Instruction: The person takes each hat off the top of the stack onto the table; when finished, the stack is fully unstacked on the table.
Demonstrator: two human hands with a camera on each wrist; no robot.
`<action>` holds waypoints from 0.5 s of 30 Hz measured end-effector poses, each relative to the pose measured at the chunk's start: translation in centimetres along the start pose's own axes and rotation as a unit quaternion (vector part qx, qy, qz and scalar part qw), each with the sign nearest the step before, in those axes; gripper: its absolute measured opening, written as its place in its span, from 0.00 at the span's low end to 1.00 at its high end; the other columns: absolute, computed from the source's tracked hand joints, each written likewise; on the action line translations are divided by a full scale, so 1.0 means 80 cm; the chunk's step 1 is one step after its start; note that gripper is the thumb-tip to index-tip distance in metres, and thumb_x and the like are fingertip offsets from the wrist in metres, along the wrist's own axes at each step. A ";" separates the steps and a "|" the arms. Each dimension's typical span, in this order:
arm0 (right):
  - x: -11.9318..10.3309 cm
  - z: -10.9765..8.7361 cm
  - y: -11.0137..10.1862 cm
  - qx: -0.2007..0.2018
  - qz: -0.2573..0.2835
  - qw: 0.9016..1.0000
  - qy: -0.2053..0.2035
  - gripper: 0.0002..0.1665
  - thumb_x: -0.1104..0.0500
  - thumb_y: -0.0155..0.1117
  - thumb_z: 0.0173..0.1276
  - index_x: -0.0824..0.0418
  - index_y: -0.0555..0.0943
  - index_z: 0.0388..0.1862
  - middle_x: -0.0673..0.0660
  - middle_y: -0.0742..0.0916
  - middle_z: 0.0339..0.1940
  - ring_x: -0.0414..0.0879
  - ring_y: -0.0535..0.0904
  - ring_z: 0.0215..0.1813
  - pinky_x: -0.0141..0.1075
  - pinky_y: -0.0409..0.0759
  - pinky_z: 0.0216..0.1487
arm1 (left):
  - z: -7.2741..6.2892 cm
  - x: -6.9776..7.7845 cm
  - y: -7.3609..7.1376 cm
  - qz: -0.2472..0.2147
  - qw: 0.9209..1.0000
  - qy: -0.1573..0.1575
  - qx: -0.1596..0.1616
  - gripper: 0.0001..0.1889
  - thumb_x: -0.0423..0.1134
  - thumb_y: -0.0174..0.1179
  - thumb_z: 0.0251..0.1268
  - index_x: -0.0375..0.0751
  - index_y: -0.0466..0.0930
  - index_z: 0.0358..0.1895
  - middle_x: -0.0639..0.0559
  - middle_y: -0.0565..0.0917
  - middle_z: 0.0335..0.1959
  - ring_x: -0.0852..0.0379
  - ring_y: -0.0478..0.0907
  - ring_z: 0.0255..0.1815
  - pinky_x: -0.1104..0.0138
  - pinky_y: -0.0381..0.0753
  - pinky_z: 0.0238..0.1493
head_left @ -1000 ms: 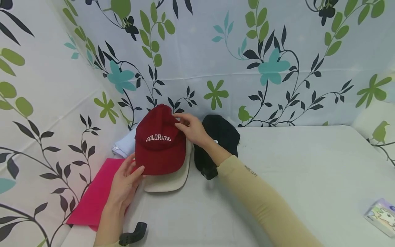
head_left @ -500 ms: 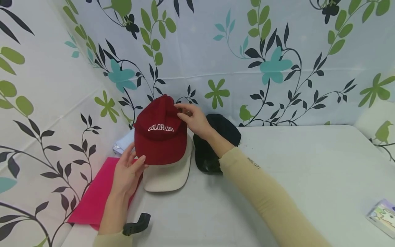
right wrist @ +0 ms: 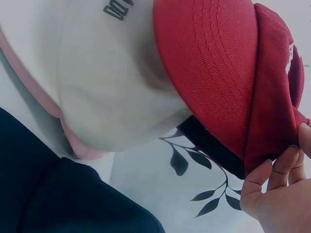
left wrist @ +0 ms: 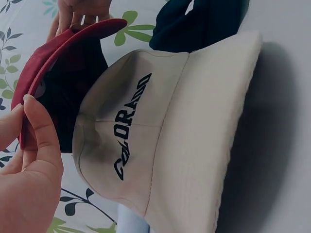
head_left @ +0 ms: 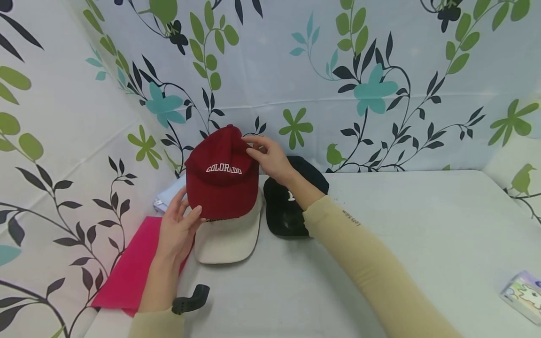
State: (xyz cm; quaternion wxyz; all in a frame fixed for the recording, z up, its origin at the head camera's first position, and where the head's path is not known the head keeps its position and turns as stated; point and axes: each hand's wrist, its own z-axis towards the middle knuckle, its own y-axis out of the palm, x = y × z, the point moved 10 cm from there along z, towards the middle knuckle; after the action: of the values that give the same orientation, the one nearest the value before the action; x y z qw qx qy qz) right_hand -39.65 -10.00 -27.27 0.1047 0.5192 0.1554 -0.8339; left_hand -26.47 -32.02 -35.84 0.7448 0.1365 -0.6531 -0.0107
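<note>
One red cap [head_left: 221, 188], white COLORADO lettering across its crown, brim toward the person, held up above the counter [head_left: 405, 216] near its back left part. Two hands, both grasping that cap: the left hand [head_left: 179, 230] pinches the edge of the brim between thumb and fingers, the right hand [head_left: 272, 162] grips the upper side of the crown. One cream cap [head_left: 230, 239], COLORADO in dark letters, directly below the red one and partly covered by it, its pale brim pointing forward; from where I stand I cannot tell whether the two caps touch. One pink edge [right wrist: 85, 150], showing under the cream cap as seen from the right wrist. One black cap [head_left: 285, 211], resting just right of the cream cap, a white mark on its front, partly crossed by the right forearm. One bright pink cloth item [head_left: 131, 272], at the left side, partly behind the left forearm. One light blue folded cloth [head_left: 169, 195], behind the left hand. One small printed box [head_left: 524, 295], well apart at the right edge. Two beige sleeves [head_left: 367, 263], the right bearing small dark lettering. One leaf-and-flower patterned fabric [head_left: 262, 61], hung behind everything.
</note>
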 end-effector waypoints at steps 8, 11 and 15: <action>-0.015 0.005 -0.018 0.015 0.009 1.000 -0.011 0.21 0.67 0.58 0.77 0.63 0.78 0.67 0.58 0.78 0.47 0.48 0.76 0.45 0.35 0.78 0.46 | 0.009 0.008 0.020 -0.008 1.000 0.014 -0.012 0.36 0.33 0.60 0.73 0.56 0.57 0.80 0.48 0.72 0.60 0.54 0.73 0.56 0.71 0.83 0.45; -0.026 0.006 -0.027 0.027 0.002 0.999 -0.025 0.21 0.67 0.59 0.76 0.64 0.78 0.67 0.59 0.79 0.48 0.48 0.77 0.47 0.35 0.79 0.47 | 0.013 0.013 0.027 -0.013 1.000 0.019 -0.016 0.36 0.34 0.61 0.72 0.56 0.58 0.79 0.47 0.71 0.61 0.53 0.73 0.56 0.71 0.84 0.45; -0.036 0.004 -0.039 0.038 -0.013 0.999 -0.026 0.21 0.67 0.59 0.76 0.64 0.78 0.66 0.58 0.80 0.50 0.49 0.79 0.49 0.35 0.80 0.47 | 0.017 0.015 0.037 -0.022 0.999 0.022 -0.027 0.36 0.33 0.60 0.73 0.56 0.58 0.79 0.47 0.71 0.63 0.53 0.73 0.57 0.70 0.84 0.45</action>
State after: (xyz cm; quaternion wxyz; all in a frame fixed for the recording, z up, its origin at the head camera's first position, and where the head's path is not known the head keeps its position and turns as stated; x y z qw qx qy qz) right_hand -39.69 -7.18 -24.09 0.0782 0.4989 0.1279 -0.8536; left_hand -28.09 -29.68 -33.91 0.7620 0.1308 -0.6329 -0.0412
